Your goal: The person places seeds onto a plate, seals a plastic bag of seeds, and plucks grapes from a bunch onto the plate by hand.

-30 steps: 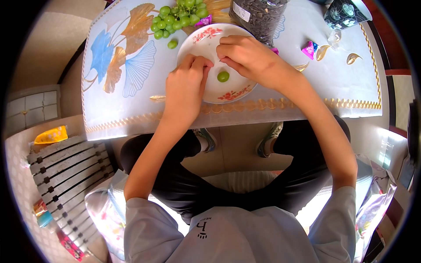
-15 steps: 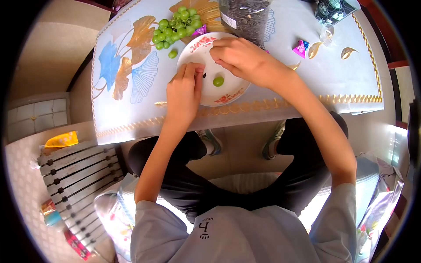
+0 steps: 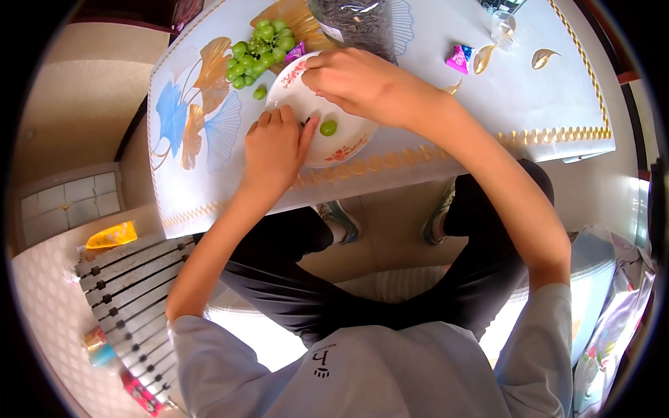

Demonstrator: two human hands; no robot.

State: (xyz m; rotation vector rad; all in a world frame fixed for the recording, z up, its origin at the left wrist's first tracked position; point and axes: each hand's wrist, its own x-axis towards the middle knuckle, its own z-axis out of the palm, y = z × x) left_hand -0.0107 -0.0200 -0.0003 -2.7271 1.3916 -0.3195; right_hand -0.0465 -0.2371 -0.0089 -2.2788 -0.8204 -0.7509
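Observation:
My left hand (image 3: 274, 148) rests at the left rim of a white plate (image 3: 353, 131) with red floral prints. Its thumb is spread away from the bent fingers, and nothing shows between them. Beside that thumb lies a small dark bit (image 3: 304, 122), perhaps a seed. Over the plate's far side, my right hand (image 3: 355, 80) has its fingers curled together; whatever they hold, if anything, is hidden. One green grape (image 3: 328, 127) sits on the plate between the hands. Beyond the left rim are a bunch of green grapes (image 3: 263, 54) and a loose grape (image 3: 260, 93).
A clear bag of dark seeds (image 3: 362, 26) stands behind the plate. One wrapped candy (image 3: 295, 51) lies by the grapes, another pink candy (image 3: 459, 60) further right near a clear plastic cup (image 3: 503, 29). The patterned tablecloth (image 3: 411, 177) ends just before my knees.
My left thumb and fingers have parted from a pinch, and that hand has shifted left. My right hand stays curled over the plate. The whole view has moved slightly.

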